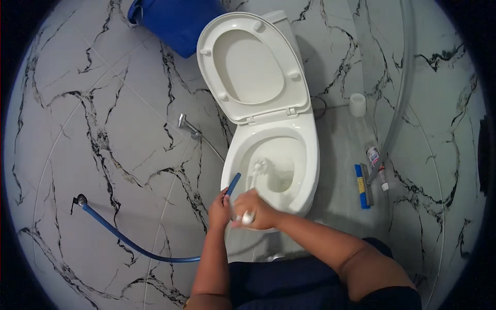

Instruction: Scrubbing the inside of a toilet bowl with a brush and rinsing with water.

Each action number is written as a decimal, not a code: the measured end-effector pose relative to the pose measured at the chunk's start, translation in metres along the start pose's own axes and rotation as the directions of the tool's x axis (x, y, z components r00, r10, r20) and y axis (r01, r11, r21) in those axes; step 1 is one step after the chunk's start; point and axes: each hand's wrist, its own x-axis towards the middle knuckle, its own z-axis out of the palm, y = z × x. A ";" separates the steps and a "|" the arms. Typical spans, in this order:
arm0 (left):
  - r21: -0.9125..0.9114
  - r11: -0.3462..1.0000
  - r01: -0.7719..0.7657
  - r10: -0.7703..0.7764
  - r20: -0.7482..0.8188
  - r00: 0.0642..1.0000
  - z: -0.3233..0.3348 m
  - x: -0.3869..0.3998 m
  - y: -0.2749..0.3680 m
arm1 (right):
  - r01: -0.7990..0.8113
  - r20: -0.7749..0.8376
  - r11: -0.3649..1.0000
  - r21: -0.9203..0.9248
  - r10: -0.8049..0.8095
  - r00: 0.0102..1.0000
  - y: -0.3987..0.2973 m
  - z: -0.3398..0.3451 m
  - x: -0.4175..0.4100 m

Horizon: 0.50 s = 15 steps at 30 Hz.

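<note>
My left hand (219, 212) grips the free end of a blue hose (233, 183), whose tip points over the left rim of a white toilet bowl (232, 162). Just right of it, my right hand (257, 209) is closed around a white toilet brush (259, 166), its handle end poking out of the fist. The brush head is inside the bowl, against the inner wall left of the water. My right hand looks slightly blurred. The toilet seat and lid (248, 112) are raised and lean back on the tank (277, 17).
A blue bucket (182, 23) stands at the back left. On the left wall are a bidet sprayer (190, 126) and a tap (80, 200) feeding the hose. To the right are a white brush holder (357, 104), a plastic bottle (374, 155), a blue-bristled floor brush (363, 186) and its grey pole (401, 85).
</note>
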 end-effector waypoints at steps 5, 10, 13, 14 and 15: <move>0.049 0.991 0.127 -0.131 0.083 0.988 -0.006 0.001 0.008 | 0.132 0.293 0.982 -0.137 -0.087 0.952 -0.016 0.041 -0.013; -0.029 0.999 0.029 -0.027 0.064 0.998 -0.003 0.004 -0.005 | 0.037 0.091 0.999 -0.022 -0.035 0.995 -0.001 0.019 -0.002; 0.008 0.999 0.042 -0.043 0.071 0.997 -0.010 -0.002 0.007 | 0.101 0.377 0.995 -0.024 -0.085 0.922 -0.030 0.041 -0.008; 0.023 1.000 0.003 -0.004 0.041 0.999 -0.010 -0.002 0.009 | 0.063 0.388 0.993 -0.101 -0.019 0.922 -0.020 0.038 -0.009; 0.040 0.999 -0.035 0.035 0.015 0.999 -0.008 -0.004 0.014 | 0.022 0.392 0.984 -0.178 0.050 0.919 -0.007 0.032 -0.013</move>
